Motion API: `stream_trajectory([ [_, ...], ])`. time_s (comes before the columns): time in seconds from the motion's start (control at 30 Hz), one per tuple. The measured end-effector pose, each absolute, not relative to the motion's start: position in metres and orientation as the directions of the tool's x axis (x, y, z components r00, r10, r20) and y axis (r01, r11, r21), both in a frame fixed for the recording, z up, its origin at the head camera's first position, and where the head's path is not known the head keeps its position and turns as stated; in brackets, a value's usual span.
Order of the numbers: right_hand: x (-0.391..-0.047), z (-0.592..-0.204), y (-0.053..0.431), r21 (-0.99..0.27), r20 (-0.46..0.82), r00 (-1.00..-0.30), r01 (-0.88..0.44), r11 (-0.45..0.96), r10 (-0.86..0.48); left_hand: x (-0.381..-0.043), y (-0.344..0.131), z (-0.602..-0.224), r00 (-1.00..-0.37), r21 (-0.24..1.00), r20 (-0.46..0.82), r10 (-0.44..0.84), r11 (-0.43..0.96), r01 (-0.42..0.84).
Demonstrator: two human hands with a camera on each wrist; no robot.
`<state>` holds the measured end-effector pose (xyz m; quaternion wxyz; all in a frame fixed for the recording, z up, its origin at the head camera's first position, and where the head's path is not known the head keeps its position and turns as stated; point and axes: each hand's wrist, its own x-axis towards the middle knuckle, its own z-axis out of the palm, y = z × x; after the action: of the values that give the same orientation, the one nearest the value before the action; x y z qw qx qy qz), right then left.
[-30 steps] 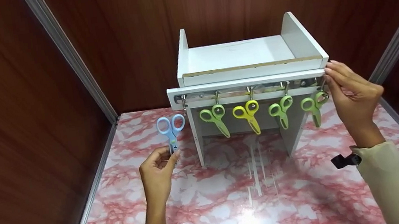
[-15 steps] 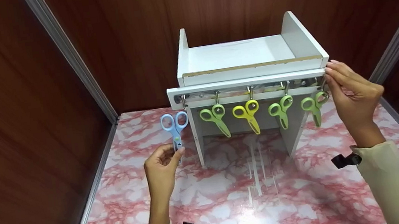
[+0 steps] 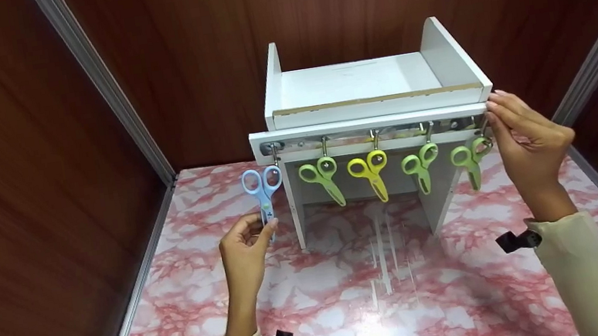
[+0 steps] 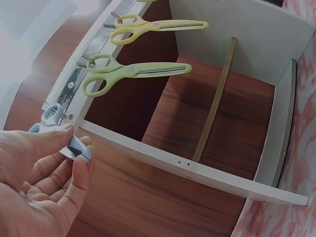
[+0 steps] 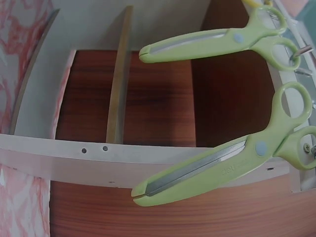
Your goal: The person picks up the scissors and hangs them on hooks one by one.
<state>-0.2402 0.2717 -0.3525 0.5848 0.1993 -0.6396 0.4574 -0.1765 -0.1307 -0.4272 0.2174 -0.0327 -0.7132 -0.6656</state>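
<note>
My left hand (image 3: 243, 253) pinches a pair of light-blue scissors (image 3: 266, 201) by the blades, finger loops upward. The right loop overlaps the leftmost hook (image 3: 274, 154) of a white hook rail (image 3: 375, 121). In the left wrist view, thumb and fingers close on the blue scissors (image 4: 85, 152) beside the rail's end. My right hand (image 3: 535, 141) grips the rail's right end, thumb in front. Other scissors hang from the hooks by one loop: green scissors (image 3: 333, 189), yellow scissors (image 3: 378, 184), and two more green pairs. The right wrist view shows the rightmost green scissors (image 5: 207, 170), not the hand.
The rail runs along the front of a white shelf unit (image 3: 379, 107) with raised sides and open space underneath. It stands on a red-and-white marbled table (image 3: 325, 300). Dark wood panels (image 3: 345, 1) enclose the back and both sides.
My left hand has moved the blue scissors right and slightly up, bringing a loop to the leftmost hook. The right hand stays on the rail's end.
</note>
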Motion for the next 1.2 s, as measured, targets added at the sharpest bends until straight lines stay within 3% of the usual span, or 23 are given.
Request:
stream_trajectory([
  [0.87, -0.24, -0.353, 0.271, -0.347, 0.933, -0.234, -0.79, 0.505, 0.274, -0.188, -0.128, -0.433, -0.927, 0.947, 0.321, -0.194, 0.102, 0.306],
  [1.2, -0.24, -0.353, 0.272, -0.354, 0.93, -0.237, -0.781, 0.514, 0.279, -0.211, -0.131, -0.473, -0.941, 0.957, 0.289, -0.178, 0.083, 0.278],
])
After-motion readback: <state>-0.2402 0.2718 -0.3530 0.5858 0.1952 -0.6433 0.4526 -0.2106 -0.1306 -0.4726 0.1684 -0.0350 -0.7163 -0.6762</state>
